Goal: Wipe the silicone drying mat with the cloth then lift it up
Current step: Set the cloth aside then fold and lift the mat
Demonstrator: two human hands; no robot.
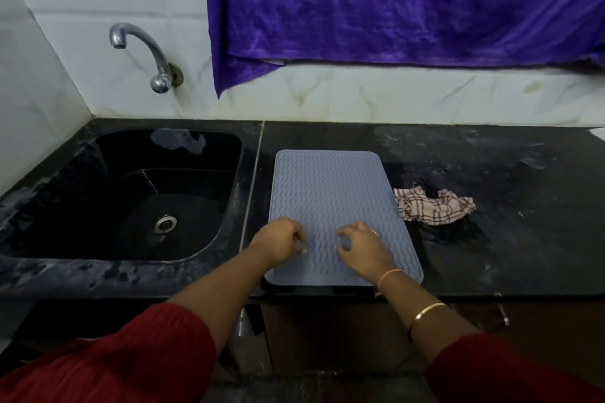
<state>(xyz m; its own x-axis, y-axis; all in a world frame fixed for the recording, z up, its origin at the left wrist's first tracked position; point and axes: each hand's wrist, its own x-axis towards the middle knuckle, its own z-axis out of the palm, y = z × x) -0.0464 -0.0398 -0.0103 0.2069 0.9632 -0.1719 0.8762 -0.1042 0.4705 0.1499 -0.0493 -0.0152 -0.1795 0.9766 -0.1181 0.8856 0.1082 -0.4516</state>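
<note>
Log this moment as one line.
left hand empty over mat | right hand empty over mat | cloth on counter, right of mat

- Dim, flat indoor light; soft shadows only.
- Faint sheen on the black countertop (491,173) and chrome tap (144,52).
- Wide-angle bending toward the edges.
- Slightly soft, red sleeves (131,370) blurred.

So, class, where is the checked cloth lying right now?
In the head view the checked cloth lies crumpled on the black counter, just off the right edge of the grey drying mat, beyond the right hand; neither hand touches it.
</note>
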